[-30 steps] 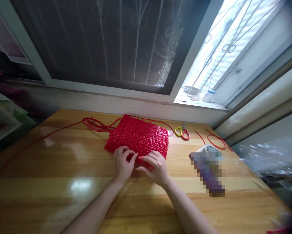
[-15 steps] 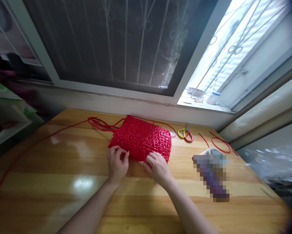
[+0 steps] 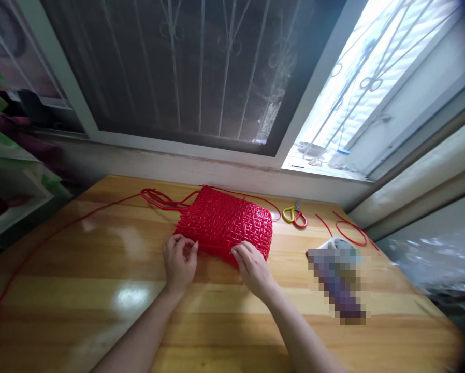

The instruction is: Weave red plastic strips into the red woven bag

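Observation:
A red woven bag [image 3: 224,223] lies flat on the wooden table [image 3: 100,290], its handle cords [image 3: 160,199] trailing to the left. My right hand [image 3: 252,268] presses on the bag's near edge with the fingers spread over the weave. My left hand [image 3: 178,260] sits just left of that edge, fingertips pinched together as if on a thin strand, though I cannot make out the strand itself. A long red cord [image 3: 42,243] runs from the bag's far left corner across the table toward the near left.
Yellow-and-red-handled scissors [image 3: 293,215] lie right of the bag. More red cord [image 3: 349,230] loops near the right back corner. A white object [image 3: 335,242] and a blurred-out item [image 3: 337,282] sit at the right. A barred window [image 3: 201,72] faces the table.
My left hand has slid leftward away from my right hand along the bag's near edge. The right hand stays on the edge. The view shifted slightly.

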### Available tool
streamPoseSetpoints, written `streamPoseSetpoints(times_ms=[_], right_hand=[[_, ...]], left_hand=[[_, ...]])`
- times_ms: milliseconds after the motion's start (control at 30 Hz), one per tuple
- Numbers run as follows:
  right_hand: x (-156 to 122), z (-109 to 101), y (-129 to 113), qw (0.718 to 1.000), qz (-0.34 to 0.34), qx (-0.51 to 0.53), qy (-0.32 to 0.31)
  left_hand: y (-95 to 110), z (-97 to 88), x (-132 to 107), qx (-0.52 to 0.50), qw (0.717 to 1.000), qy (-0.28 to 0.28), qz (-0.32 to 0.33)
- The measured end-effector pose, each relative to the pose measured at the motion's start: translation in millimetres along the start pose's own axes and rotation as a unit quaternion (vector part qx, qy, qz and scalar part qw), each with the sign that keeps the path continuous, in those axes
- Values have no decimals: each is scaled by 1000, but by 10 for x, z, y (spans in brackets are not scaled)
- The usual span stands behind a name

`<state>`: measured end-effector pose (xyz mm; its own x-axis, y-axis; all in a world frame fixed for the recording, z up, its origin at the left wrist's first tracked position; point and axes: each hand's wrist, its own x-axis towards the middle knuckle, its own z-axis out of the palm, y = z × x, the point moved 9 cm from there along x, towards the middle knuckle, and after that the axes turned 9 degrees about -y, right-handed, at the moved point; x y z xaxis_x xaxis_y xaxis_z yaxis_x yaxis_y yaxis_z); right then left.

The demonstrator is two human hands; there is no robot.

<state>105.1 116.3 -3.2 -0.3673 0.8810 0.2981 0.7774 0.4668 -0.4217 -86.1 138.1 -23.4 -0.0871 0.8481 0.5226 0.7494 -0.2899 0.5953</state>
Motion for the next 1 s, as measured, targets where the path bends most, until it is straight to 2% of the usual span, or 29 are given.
streamPoseSetpoints(times_ms=[133,367,533,667,733,867,933,1000], right_hand=[[31,59,-1,998,6,-55,-3],[55,94,38,992,53,-97,63],[33,80,111,987,80,-95,101],[32,123,66,988,42,-128,76],[14,112,51,989,29,-120,85],[-12,107,37,990,15,-101,98],[-4,137,37,990,15,-109,83],[1,139,32,991,14,-112,75]], left_hand=[[-67,3,13,5,1000,4,-17],[-253,-53,39,-12,996,19,-86],[-517,-73,12,-172,970,56,-164],[-489,-13,19,-260,950,40,-166],[-408,44,24,-345,924,22,-161],[-332,197,-8,-529,825,-1,-201],[-358,257,-41,-542,806,-9,-236],[-379,304,-64,-540,802,-18,-256]])
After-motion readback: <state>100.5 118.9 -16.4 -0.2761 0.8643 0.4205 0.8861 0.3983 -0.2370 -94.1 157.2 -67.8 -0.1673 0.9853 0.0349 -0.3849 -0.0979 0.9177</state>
